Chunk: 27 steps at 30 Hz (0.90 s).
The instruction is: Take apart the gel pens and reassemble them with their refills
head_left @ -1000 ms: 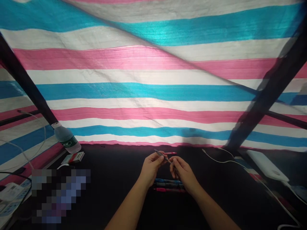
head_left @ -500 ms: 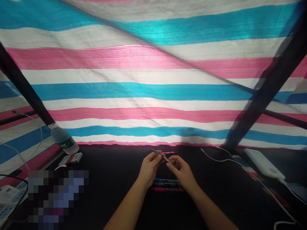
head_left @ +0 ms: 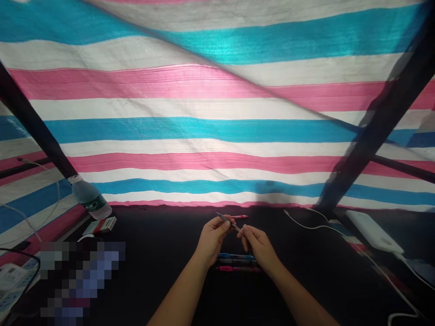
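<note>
My left hand [head_left: 212, 237] and my right hand [head_left: 258, 244] meet above a dark table [head_left: 163, 253]. Both pinch one thin dark pen [head_left: 228, 221], which slants up to the left between the fingertips. A red pen piece [head_left: 239, 217] lies on the table just beyond the hands. Under my hands lie three pens in a row: a blue one [head_left: 236, 256], a dark one and a pink one [head_left: 234, 268].
A striped pink, blue and white tarp [head_left: 217, 113] hangs behind the table. A water bottle [head_left: 90, 199] and a small box [head_left: 100, 225] sit at the left. A white power bank [head_left: 374, 233] with a cable [head_left: 306, 224] lies right. A power strip [head_left: 13, 283] sits far left.
My right hand has slid a little along the pen and curled its fingers closer to the tip. The left hand stays almost where it was.
</note>
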Each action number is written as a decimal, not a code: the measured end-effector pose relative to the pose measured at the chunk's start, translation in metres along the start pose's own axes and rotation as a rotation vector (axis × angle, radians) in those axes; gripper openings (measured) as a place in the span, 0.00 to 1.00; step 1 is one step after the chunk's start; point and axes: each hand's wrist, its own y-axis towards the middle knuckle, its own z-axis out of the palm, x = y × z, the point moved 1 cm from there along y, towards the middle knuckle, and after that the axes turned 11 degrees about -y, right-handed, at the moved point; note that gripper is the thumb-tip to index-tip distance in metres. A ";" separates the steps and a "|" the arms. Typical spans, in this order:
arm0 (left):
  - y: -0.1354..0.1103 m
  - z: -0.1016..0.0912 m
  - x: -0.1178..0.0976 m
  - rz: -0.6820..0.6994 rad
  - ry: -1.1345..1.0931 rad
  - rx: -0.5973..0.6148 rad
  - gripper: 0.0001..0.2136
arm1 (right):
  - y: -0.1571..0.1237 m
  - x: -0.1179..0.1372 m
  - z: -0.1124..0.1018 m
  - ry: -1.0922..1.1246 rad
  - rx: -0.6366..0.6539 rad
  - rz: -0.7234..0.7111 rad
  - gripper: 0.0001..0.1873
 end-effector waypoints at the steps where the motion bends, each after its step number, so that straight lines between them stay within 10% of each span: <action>1: 0.000 0.000 0.000 0.003 -0.001 -0.005 0.14 | 0.000 0.001 0.000 0.009 -0.018 -0.012 0.25; 12: -0.002 0.004 -0.001 0.014 0.069 0.002 0.13 | 0.002 -0.006 0.001 0.162 0.082 0.081 0.28; 17: -0.001 0.002 0.000 0.028 0.111 -0.019 0.13 | 0.002 -0.003 0.001 0.033 -0.069 -0.042 0.18; 27: -0.005 0.010 -0.004 0.006 0.093 0.021 0.13 | -0.003 -0.003 0.006 0.262 0.189 0.080 0.21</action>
